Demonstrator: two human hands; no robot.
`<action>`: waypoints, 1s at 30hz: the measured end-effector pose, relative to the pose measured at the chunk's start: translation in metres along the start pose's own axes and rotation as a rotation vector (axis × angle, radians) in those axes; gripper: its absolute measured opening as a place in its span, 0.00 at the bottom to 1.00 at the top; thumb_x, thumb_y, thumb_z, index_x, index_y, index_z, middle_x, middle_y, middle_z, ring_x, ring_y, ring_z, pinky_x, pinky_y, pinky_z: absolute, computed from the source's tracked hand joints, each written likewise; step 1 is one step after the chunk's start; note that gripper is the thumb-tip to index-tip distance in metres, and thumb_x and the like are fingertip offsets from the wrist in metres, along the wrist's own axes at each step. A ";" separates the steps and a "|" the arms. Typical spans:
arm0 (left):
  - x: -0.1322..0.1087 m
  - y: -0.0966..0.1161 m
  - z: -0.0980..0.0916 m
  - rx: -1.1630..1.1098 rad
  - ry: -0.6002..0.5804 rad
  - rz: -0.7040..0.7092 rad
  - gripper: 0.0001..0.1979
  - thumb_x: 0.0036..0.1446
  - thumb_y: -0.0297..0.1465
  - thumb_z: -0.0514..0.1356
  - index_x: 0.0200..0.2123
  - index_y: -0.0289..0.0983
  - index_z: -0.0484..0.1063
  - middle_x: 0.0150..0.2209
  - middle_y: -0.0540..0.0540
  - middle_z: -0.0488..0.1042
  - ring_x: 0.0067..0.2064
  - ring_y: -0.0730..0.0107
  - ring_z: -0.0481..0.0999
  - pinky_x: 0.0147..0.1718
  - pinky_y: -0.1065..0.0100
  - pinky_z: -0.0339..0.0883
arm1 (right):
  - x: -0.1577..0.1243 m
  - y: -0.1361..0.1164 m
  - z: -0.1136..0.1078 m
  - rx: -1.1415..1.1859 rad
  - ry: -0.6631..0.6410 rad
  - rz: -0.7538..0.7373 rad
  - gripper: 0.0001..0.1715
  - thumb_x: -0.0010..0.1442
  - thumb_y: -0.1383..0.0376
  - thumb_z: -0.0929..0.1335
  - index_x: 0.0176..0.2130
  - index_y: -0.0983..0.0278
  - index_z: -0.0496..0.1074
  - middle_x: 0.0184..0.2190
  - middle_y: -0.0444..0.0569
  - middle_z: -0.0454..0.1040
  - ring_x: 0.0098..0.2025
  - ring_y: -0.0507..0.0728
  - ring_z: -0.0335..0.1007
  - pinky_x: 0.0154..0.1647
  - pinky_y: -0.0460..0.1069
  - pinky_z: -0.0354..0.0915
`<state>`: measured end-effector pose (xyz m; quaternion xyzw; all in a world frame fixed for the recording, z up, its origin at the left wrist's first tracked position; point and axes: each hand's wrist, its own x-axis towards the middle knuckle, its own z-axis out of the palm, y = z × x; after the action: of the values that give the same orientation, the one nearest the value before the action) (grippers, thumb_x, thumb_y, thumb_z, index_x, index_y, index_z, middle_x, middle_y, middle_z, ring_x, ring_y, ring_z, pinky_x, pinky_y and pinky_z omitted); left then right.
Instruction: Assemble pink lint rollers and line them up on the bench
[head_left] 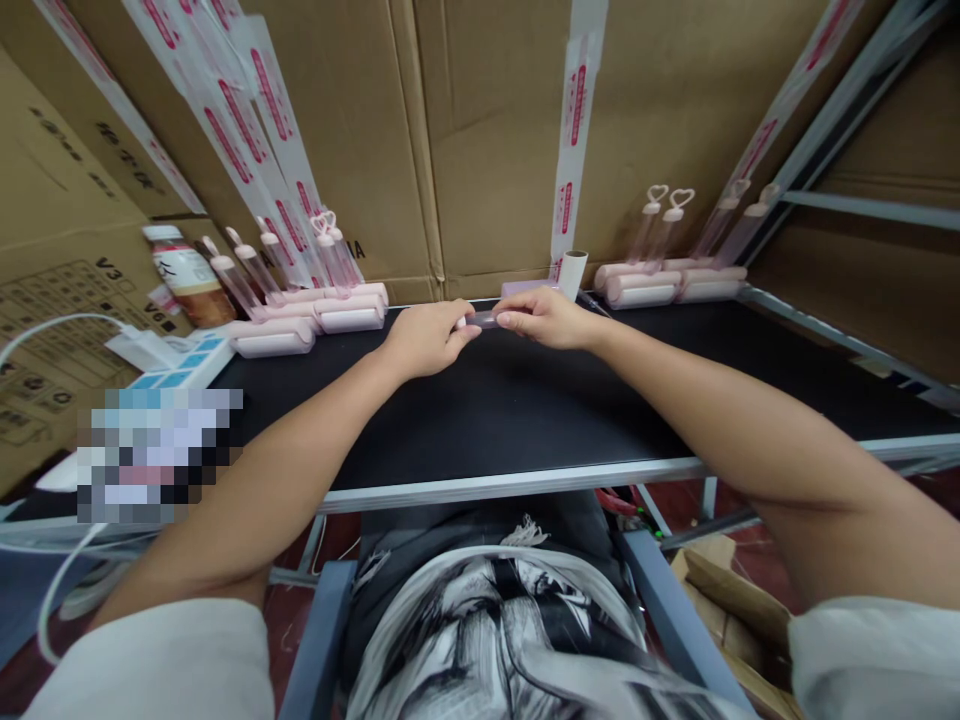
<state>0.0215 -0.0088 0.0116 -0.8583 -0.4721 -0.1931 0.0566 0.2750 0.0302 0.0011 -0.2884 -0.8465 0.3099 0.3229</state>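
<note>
Over the black tabletop [450, 420], both hands hold a short clear tube [483, 319] that lies level between them. My left hand [426, 338] grips its left end, where a whitish part shows between the fingers. My right hand [551, 318] pinches the right end between thumb and fingers, which hide that end. Behind my right hand lies a flat pale purple piece [523, 288], and a white cardboard-like roll [573, 272] stands close by. To the left are several pink bases [351, 312] with upright clear tubes and heart-shaped tops.
More pink bases [643, 288] with heart-topped tubes stand at the back right. On the left are a drink bottle [189, 275], a power strip [196, 362] with a white plug, and a blurred-out object [161, 450]. Taped cardboard [495, 150] walls the back.
</note>
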 end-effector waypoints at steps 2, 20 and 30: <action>0.002 0.000 -0.002 -0.055 0.086 -0.070 0.21 0.72 0.48 0.57 0.53 0.40 0.79 0.41 0.41 0.85 0.43 0.52 0.82 0.43 0.59 0.67 | 0.001 -0.006 0.000 -0.013 0.066 -0.061 0.29 0.65 0.41 0.71 0.41 0.64 0.80 0.25 0.42 0.69 0.27 0.52 0.61 0.30 0.49 0.57; 0.019 -0.019 0.012 -0.347 -0.038 -0.012 0.22 0.68 0.41 0.59 0.58 0.36 0.82 0.46 0.41 0.83 0.44 0.60 0.79 0.50 0.59 0.72 | 0.007 0.040 -0.072 -0.385 0.695 0.185 0.11 0.58 0.60 0.75 0.33 0.62 0.72 0.28 0.47 0.73 0.32 0.56 0.68 0.36 0.53 0.65; 0.094 0.028 0.012 -0.142 -0.070 0.019 0.25 0.72 0.31 0.55 0.69 0.35 0.70 0.51 0.36 0.85 0.50 0.53 0.83 0.53 0.56 0.73 | 0.009 0.046 -0.054 -0.587 0.475 0.390 0.10 0.59 0.61 0.76 0.31 0.61 0.72 0.31 0.49 0.78 0.36 0.60 0.73 0.40 0.53 0.64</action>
<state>0.0933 0.0536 0.0388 -0.8708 -0.4507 -0.1954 -0.0189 0.3220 0.0838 0.0041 -0.5864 -0.7304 0.0359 0.3483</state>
